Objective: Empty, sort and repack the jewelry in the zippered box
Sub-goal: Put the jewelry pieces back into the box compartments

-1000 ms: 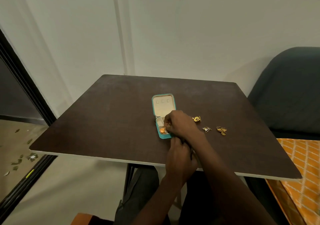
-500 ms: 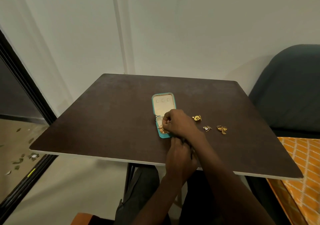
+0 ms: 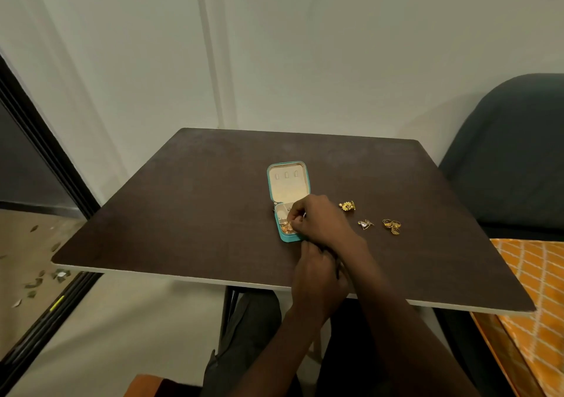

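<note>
Three gold clusters beside one box.

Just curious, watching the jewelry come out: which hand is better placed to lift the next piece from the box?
Probably the right hand: its fingers are curled over the open teal jewelry box, beside the gold pieces inside. The left hand sits nearer the table edge.

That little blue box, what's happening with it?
A person is emptying the open box on the table. Their right hand reaches into its tray, fingers curled over the gold jewelry there. The left hand rests at the box's near end. Three small jewelry groups already lie to the right.
</note>
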